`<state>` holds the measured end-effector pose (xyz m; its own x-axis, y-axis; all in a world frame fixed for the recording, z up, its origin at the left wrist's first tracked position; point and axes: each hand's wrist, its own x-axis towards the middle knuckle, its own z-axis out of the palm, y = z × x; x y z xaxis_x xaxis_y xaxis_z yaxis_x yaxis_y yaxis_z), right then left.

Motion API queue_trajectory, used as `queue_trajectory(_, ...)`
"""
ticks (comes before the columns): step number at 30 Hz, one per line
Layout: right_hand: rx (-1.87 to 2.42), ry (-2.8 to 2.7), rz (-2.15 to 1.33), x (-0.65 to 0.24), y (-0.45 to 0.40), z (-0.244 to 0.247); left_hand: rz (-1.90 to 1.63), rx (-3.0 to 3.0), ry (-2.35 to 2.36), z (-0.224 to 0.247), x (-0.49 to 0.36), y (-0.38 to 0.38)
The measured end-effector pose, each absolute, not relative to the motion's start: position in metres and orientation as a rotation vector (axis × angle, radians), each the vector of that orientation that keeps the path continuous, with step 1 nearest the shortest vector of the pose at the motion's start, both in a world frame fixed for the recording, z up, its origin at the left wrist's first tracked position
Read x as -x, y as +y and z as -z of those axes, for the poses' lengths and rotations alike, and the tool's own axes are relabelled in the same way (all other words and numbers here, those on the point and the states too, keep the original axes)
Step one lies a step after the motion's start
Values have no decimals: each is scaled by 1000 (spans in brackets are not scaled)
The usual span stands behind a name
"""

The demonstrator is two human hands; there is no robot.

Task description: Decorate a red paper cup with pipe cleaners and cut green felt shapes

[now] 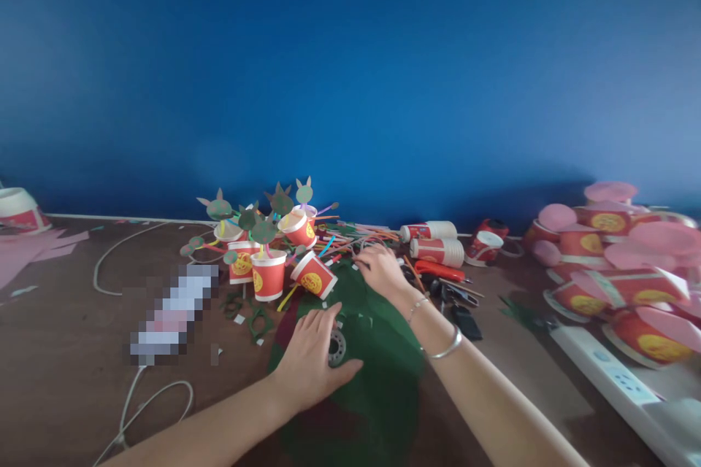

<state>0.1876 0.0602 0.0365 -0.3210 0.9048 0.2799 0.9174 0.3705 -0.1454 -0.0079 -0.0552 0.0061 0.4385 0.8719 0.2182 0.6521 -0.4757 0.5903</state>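
My left hand (307, 356) rests over dark green paper (377, 379), thumb and fingers apart. Between them a roll of tape (338, 348) shows, partly behind the hand; no grip on it is visible. Farther forward, my right hand (382, 270) reaches to the near edge of a pile of thin coloured sticks (366, 232). Its fingers are bent and close together; whatever is at their tips is too small to make out. Left of it, a red paper cup (315, 275) lies tilted, beside an upright cup (269, 277) topped with a green paper animal head (264, 230).
Stacked paper cups (438, 252) lie near the blue wall, with a red tool (439, 271) and black keys (465, 321) before them. At right are cups with pink paper discs (651, 292) and a white power strip (607, 372). A white cable (189, 387) curls at left.
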Motion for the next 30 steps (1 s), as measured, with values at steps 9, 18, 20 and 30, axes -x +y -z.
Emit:
queue_trajectory(9, 1237, -2762, 87, -135, 88, -38, -817, -2253, 1285, -1, 8, -50)
queue_trajectory(18, 1660, -2689, 171, -153, 72, -50, -910, -2180, 1276, 3, 14, -35)
queue_trajectory(20, 1795, -2616, 145, -159, 67, -49, -915, -2176, 1279, 5, 14, -36)
queue_trajectory(30, 1804, -2293, -89, -179, 64, -35, -767, -2160, 1163, -1, 18, -41)
